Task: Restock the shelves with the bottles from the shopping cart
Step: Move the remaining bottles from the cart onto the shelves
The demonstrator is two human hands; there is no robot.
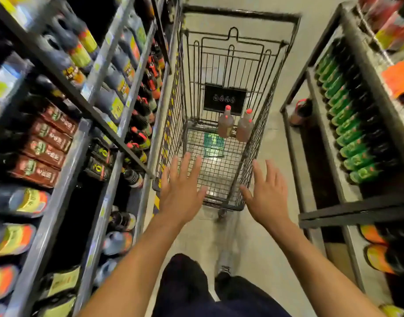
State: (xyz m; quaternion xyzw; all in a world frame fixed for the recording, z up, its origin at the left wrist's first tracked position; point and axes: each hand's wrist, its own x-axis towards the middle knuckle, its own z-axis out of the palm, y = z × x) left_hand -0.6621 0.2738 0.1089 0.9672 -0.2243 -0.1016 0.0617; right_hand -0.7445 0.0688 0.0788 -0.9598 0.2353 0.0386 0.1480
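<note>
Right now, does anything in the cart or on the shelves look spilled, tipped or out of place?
Nothing stands out. Two bottles stand upright in the cart, caps on, no spill visible. Both hands are open and empty.

One shopping cart (221, 106) stands in the aisle. Two brown bottles (225, 122) with red caps stand in it, side by side. One green card (213, 144) lies on its wire floor. Two hands reach over it, a left hand (181, 191) and a right hand (268, 195). Two shelf units flank the aisle, their bottles too many and too blurred to count.
</note>
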